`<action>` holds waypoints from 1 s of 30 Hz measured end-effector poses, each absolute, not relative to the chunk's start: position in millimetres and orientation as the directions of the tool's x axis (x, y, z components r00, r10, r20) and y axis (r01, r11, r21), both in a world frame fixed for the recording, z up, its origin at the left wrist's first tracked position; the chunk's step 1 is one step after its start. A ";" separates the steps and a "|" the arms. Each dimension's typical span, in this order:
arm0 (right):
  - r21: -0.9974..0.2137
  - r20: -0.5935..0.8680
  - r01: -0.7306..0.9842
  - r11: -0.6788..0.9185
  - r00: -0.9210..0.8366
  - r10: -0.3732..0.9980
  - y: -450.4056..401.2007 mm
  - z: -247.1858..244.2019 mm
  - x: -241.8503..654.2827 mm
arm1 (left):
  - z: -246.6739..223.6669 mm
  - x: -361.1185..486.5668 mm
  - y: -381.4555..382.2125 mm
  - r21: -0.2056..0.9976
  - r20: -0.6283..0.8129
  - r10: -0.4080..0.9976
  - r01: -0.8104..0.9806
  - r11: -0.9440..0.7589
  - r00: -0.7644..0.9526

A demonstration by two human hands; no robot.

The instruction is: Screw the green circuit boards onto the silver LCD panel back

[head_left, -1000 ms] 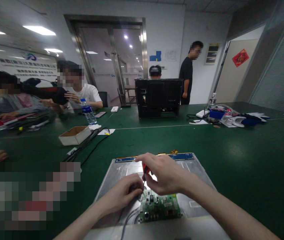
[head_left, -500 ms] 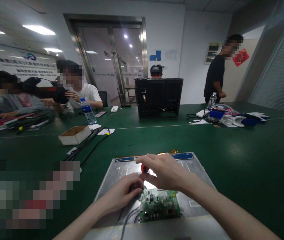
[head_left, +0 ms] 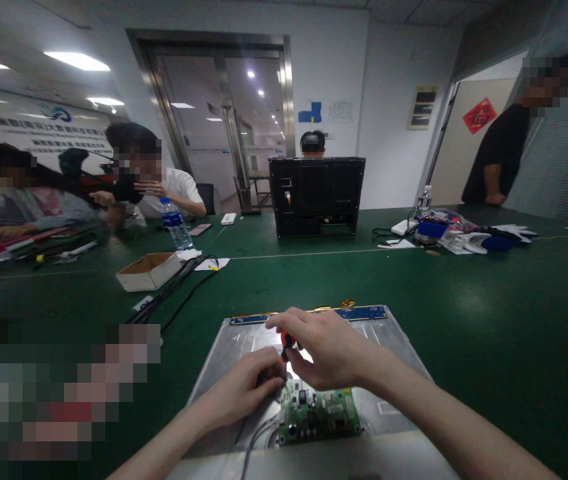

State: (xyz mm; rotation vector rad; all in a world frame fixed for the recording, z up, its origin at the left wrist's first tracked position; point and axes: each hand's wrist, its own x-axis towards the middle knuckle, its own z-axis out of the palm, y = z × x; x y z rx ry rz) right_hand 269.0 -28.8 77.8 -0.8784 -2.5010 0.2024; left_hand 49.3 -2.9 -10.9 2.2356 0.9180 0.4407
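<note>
A silver metal panel (head_left: 389, 373) lies on the green table, with a green circuit board (head_left: 320, 412) on its near part and a blue strip board (head_left: 371, 312) along its far edge. My right hand (head_left: 321, 343) grips a red and black screwdriver (head_left: 287, 340), held upright, its shaft pointing down at the board's upper left corner. Beside that corner is my left hand (head_left: 259, 377), fingers curled together near the screwdriver's shaft; what they pinch, if anything, is hidden. Dark cables (head_left: 253, 440) run left of the board.
Left of the panel are black cables (head_left: 179, 283), an open white box (head_left: 149, 271) and a water bottle (head_left: 177, 223). A black monitor-like unit (head_left: 317, 197) stands across the table. Gloves (head_left: 469, 240) lie at the far right. Several people are around the table.
My right hand has shifted slightly and tilted around the screwdriver, showing more of its black part. My left hand stays in place. A person in black has moved right.
</note>
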 end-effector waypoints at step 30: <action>-0.304 0.421 0.547 0.780 -0.657 0.625 -26.4 73.1 269.5 | -11.6 48.1 -2.6 0.689 0.061 0.698 0.476 -0.546 0.714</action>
